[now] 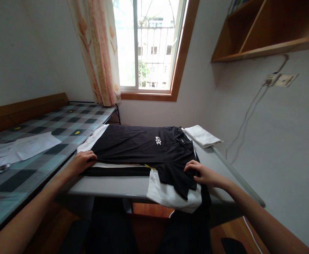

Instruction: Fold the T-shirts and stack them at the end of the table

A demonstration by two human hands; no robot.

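A black T-shirt point(133, 143) with white lettering on the chest lies spread sideways on the table, its collar toward the right. Beneath it lie white fabric and more black fabric; a white sleeve point(167, 192) hangs over the front edge. My left hand point(84, 161) is closed at the near hem corner of the black T-shirt, at the left. Near its shoulder and sleeve on the right, my right hand point(202, 173) grips the cloth with bent fingers. A short yellow strip point(150, 167) shows at the near side of the shirt.
A folded white cloth point(202, 136) sits at the table's point(112, 185) back right. On the left, a bed with a checked cover point(40, 123) holds several papers point(35, 147). A window and curtain point(101, 53) are behind; a shelf point(252, 49) and wall socket point(282, 80) are on the right.
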